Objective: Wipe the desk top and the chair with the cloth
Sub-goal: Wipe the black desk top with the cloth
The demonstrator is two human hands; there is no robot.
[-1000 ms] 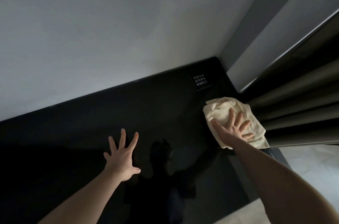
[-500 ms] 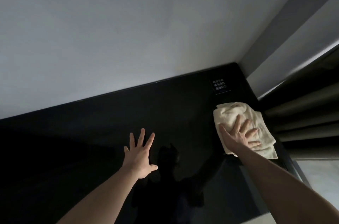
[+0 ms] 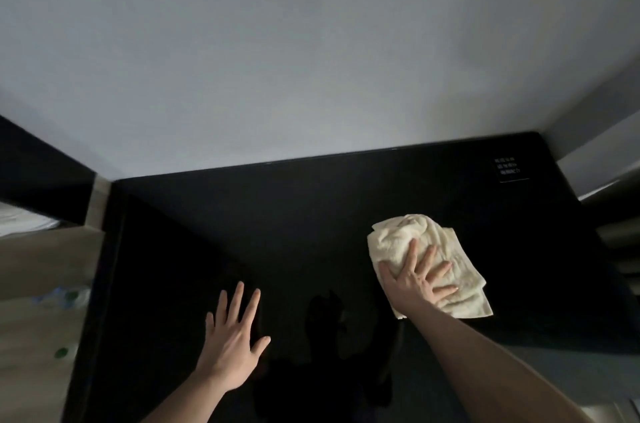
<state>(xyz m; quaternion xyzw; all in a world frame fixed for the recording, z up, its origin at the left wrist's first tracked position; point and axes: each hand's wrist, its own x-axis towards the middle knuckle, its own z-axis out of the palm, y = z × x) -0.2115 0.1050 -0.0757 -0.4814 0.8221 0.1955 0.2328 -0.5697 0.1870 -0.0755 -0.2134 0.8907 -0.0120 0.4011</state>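
**Cloth under the right palm, open table to the left**

The right hand (image 3: 417, 279) is pressing the cream cloth (image 3: 427, 258) flat, fingers straight and spread, on the black table (image 3: 294, 232) near its right edge. The left hand (image 3: 233, 339) is lying released, holding nothing. Unwiped room is stretching leftward; the chair is not showing.

Cream cloth (image 3: 419, 242), crumpled and loosely folded, is lying flat on the right part of the desk top (image 3: 294, 221), its near half sitting under the spread right hand (image 3: 417, 279). Desk top is showing glossy black, reflecting, and is running up to the far wall. Chair not visible.
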